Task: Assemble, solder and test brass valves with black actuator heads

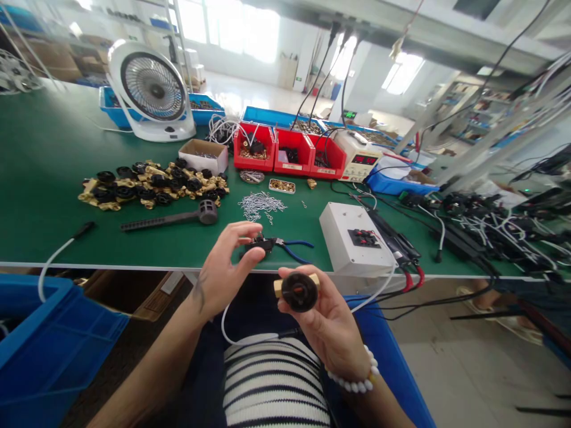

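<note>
Right hand (pixel 330 321) clamped on round black-capped brass fitting (pixel 300 292); left hand (pixel 229 258), fingers apart. Pale-edged green tabletop (pixel 169 248), bare just left of left fingers; windowed room (pixel 254 84) beyond.

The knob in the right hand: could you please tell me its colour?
The knob is mainly black, clearest in the head view.

Green flat bench (pixel 40 178): rear L, white round plastic fan (pixel 154 92); before it, heaped brass-and-black metal fittings (pixel 154 184). Ctr. rear, three red plastic bins (pixel 292 167), side by side; before them, silver bent-wire clips (pixel 260 205), then blue-handled metal pliers (pixel 298 242). R of pliers, white box-shaped unit (pixel 341 241). Nr. front edge, in R hand (pixel 328 327): black-and-brass round fitting (pixel 300 292).
</note>
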`<action>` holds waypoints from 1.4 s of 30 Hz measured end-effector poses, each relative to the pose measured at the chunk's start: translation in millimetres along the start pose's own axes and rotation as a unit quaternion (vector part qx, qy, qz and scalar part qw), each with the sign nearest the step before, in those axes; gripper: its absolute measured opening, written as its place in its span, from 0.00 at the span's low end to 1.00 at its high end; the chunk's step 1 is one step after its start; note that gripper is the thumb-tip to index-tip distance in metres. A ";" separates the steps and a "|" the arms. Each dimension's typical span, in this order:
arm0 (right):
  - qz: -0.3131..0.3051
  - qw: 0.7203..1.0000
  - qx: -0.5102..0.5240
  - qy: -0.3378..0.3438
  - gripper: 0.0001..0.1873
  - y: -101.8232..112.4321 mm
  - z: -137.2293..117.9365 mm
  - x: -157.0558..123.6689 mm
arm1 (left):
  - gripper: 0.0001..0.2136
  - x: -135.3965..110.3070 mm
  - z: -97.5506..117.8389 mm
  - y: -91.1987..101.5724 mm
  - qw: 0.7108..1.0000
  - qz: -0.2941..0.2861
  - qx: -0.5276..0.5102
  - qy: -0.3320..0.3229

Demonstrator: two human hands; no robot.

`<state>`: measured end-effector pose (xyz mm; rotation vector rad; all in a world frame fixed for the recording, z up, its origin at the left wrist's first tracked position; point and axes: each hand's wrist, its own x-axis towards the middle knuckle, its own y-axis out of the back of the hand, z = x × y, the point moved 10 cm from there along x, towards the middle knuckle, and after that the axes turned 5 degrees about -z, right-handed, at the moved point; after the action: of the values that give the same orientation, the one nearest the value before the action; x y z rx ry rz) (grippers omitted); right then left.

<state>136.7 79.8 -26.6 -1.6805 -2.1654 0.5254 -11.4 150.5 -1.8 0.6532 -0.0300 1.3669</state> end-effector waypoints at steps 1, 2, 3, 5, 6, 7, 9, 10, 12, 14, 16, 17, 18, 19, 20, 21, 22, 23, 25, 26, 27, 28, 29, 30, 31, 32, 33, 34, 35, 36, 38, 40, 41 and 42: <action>0.001 1.000 0.004 0.005 0.22 0.0 -1.1 0.1 | 0.23 6.5 -20.6 -0.4 0.995 0.017 0.090 0.049; 0.002 1.000 0.007 0.009 0.21 0.2 -1.9 0.2 | 0.25 11.4 -37.7 -4.0 0.990 0.020 0.117 0.079; 0.003 1.000 0.008 0.014 0.20 0.5 -2.5 0.3 | 0.26 14.8 -51.7 -10.0 0.986 0.013 0.136 0.100; 0.009 1.000 0.003 0.017 0.21 2.5 -2.8 0.1 | 0.26 16.5 -70.6 -25.1 0.982 -0.014 0.138 0.124; 0.012 1.000 -0.002 0.020 0.22 3.5 -3.4 -0.2 | 0.25 15.5 -75.8 -31.6 0.982 -0.024 0.133 0.131; 0.015 1.000 -0.008 0.023 0.23 4.3 -4.1 -0.7 | 0.24 13.9 -79.1 -36.5 0.982 -0.029 0.125 0.137; 0.017 1.000 -0.008 0.023 0.24 4.5 -4.9 -2.0 | 0.20 11.1 -82.8 -40.8 0.984 -0.023 0.099 0.148; 0.013 1.000 -0.003 0.019 0.24 3.3 -4.6 -2.6 | 0.20 10.3 -84.3 -40.7 0.985 -0.015 0.080 0.153; 0.001 1.000 0.016 0.003 0.21 0.2 -2.2 -3.6 | 0.22 9.5 -86.4 -38.7 0.986 -0.005 0.027 0.162; -0.012 0.999 0.041 -0.009 0.18 -2.7 0.9 -4.0 | 0.25 8.9 -83.4 -36.4 0.986 -0.008 -0.048 0.162; -0.009 0.998 0.054 -0.023 0.17 -2.3 5.8 -3.7 | 0.26 7.3 -70.7 -33.8 0.981 -0.022 -0.121 0.150; -0.003 0.998 0.054 -0.031 0.18 -1.2 8.7 -3.4 | 0.25 5.9 -60.8 -32.2 0.977 -0.030 -0.158 0.141; 0.001 0.998 0.051 -0.038 0.19 -0.5 11.6 -3.0 | 0.24 3.9 -49.8 -30.8 0.970 -0.037 -0.202 0.133; 0.005 0.998 0.045 -0.045 0.19 -0.2 14.3 -2.7 | 0.23 1.6 -38.5 -30.0 0.958 -0.043 -0.252 0.128; 0.006 0.998 0.039 -0.050 0.19 -0.7 16.4 -2.4 | 0.22 -1.1 -27.6 -30.0 0.943 -0.049 -0.306 0.126; 0.007 0.998 0.033 -0.055 0.19 -1.5 18.1 -2.2 | 0.20 -3.9 -17.6 -30.9 0.923 -0.055 -0.359 0.126; 0.005 0.998 0.028 -0.058 0.19 -3.0 19.1 -2.1 | 0.19 -6.7 -9.1 -32.3 0.904 -0.060 -0.403 0.129; 0.004 0.998 0.023 -0.061 0.19 -4.4 19.9 -2.2 | 0.19 -9.4 -2.9 -33.0 0.890 -0.060 -0.431 0.134; 0.006 0.998 0.014 -0.067 0.19 -5.8 21.5 -2.9 | 0.21 -13.5 3.0 -30.9 0.891 -0.045 -0.428 0.142; 0.006 0.997 0.012 -0.070 0.20 -6.4 22.3 -3.3 | 0.21 -14.9 3.8 -28.0 0.900 -0.030 -0.411 0.143; 0.006 0.997 0.012 -0.072 0.21 -6.9 23.2 -3.9 | 0.19 -16.1 4.0 -24.1 0.911 -0.013 -0.388 0.142; 0.004 0.997 0.013 -0.074 0.23 -7.3 24.2 -4.4 | 0.17 -17.1 4.4 -19.4 0.922 0.006 -0.363 0.137; 0.003 0.997 0.014 -0.076 0.24 -7.7 25.1 -4.9 | 0.15 -18.0 5.7 -14.9 0.931 0.023 -0.340 0.130; -0.001 0.997 0.015 -0.075 0.25 -8.4 25.4 -5.2 | 0.16 -18.9 8.1 -11.0 0.939 0.036 -0.321 0.119; -0.005 0.997 0.016 -0.073 0.25 -9.4 25.4 -5.3 | 0.18 -19.8 11.7 -7.9 0.946 0.044 -0.303 0.107; -0.007 0.997 0.017 -0.070 0.25 -10.1 24.8 -5.2 | 0.21 -20.6 16.2 -6.6 0.953 0.043 -0.286 0.095; -0.008 0.998 0.017 -0.067 0.24 -11.0 23.6 -5.0 | 0.23 -21.5 21.0 -7.0 0.959 0.036 -0.269 0.085; -0.006 0.998 0.018 -0.062 0.23 -11.6 21.8 -4.6 | 0.24 -22.3 25.9 -8.3 0.964 0.025 -0.252 0.075; -0.004 0.998 0.019 -0.059 0.22 -12.2 19.9 -4.2 | 0.24 -23.2 30.8 -9.7 0.969 0.015 -0.236 0.064; -0.002 0.998 0.020 -0.058 0.21 -13.0 18.1 -3.9 | 0.23 -24.1 35.6 -9.7 0.974 0.013 -0.221 0.052; -0.008 0.997 0.030 -0.063 0.21 -16.4 15.8 -3.7 | 0.21 -25.6 44.4 -8.0 0.979 0.020 -0.200 0.022; -0.028 0.996 0.049 -0.072 0.19 -22.2 15.3 -4.4 | 0.20 -27.1 50.6 -7.6 0.980 0.025 -0.195 -0.001; -0.036 0.995 0.056 -0.072 0.19 -24.4 15.1 -5.0 | 0.20 -27.9 52.1 -8.4 0.981 0.024 -0.194 -0.004; -0.039 0.995 0.057 -0.066 0.18 -25.4 14.6 -5.5 | 0.19 -28.7 53.2 -9.1 0.981 0.024 -0.191 -0.006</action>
<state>109.6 67.6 -27.1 -1.5328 -2.2372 0.7432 8.7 100.6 27.2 0.3386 -0.3138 1.3557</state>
